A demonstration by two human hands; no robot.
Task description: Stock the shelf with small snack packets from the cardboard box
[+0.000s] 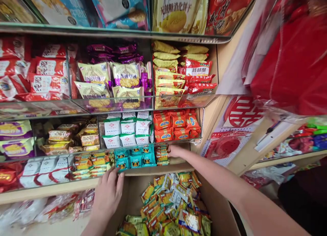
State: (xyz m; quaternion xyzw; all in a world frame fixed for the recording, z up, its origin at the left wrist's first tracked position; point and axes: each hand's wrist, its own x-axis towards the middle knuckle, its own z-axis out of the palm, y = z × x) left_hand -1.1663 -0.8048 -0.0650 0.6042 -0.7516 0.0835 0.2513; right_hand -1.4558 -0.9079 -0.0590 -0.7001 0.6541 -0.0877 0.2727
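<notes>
My left hand (pixel 108 191) rests flat on the front edge of the lowest shelf (pixel 76 185), fingertips touching a teal snack packet (pixel 122 163). My right hand (pixel 175 151) reaches into the same shelf compartment beside a stack of small orange and yellow packets (pixel 161 153); whether its fingers grip one is hidden. Below both hands stands an open cardboard box (pixel 222 212) holding several loose yellow and orange snack packets (pixel 168 202).
Glass-fronted shelves hold rows of snacks: white packets (pixel 126 128), orange packets (pixel 176 123), purple and gold packs (pixel 112 79), red packs (pixel 43 72). Red bags in clear plastic (pixel 293 52) hang at the right. A red paper-cut sign (pixel 242 111) leans beside the shelf.
</notes>
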